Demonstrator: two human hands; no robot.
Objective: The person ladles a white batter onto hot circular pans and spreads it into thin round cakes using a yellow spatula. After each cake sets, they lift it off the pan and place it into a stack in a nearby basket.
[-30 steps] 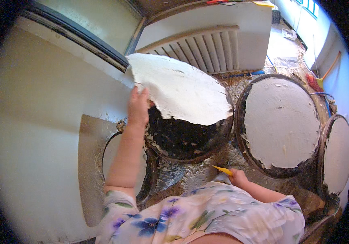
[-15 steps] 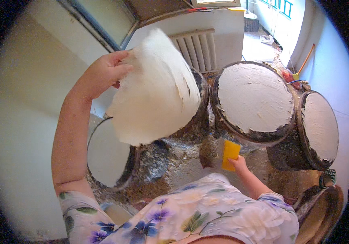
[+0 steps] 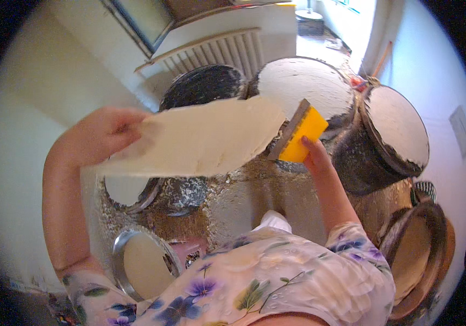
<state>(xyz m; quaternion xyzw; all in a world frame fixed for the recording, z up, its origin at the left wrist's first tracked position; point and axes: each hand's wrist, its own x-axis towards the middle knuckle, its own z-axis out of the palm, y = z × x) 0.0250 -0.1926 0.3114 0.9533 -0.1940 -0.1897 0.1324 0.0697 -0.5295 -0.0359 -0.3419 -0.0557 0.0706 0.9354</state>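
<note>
My left hand (image 3: pixel 105 133) pinches the left end of a broad, thin, cream-coloured sheet (image 3: pixel 206 136), soft and pancake-like, which stretches across in front of me. In my right hand (image 3: pixel 318 157) is a scraper (image 3: pixel 308 133) with a yellow body and a grey edge, tilted upward close to the sheet's right end. Behind the sheet stands a drum with a bare black round top (image 3: pixel 206 82). Beside it, a second drum's top (image 3: pixel 303 81) is coated with white paste. The sheet partly hides both drums.
Another paste-coated drum (image 3: pixel 398 127) stands at right, and a white-topped one (image 3: pixel 124 187) at left. A metal bowl (image 3: pixel 118 258) of cream-coloured stuff lies lower left; a large round vessel (image 3: pixel 440 233) sits lower right. A radiator (image 3: pixel 222 51) lines the back wall. The floor (image 3: pixel 233 201) is spattered.
My left hand has lowered, bringing the sheet from upright to nearly level. My right hand has raised the scraper toward the sheet's right end. The black drum top has come into view.
</note>
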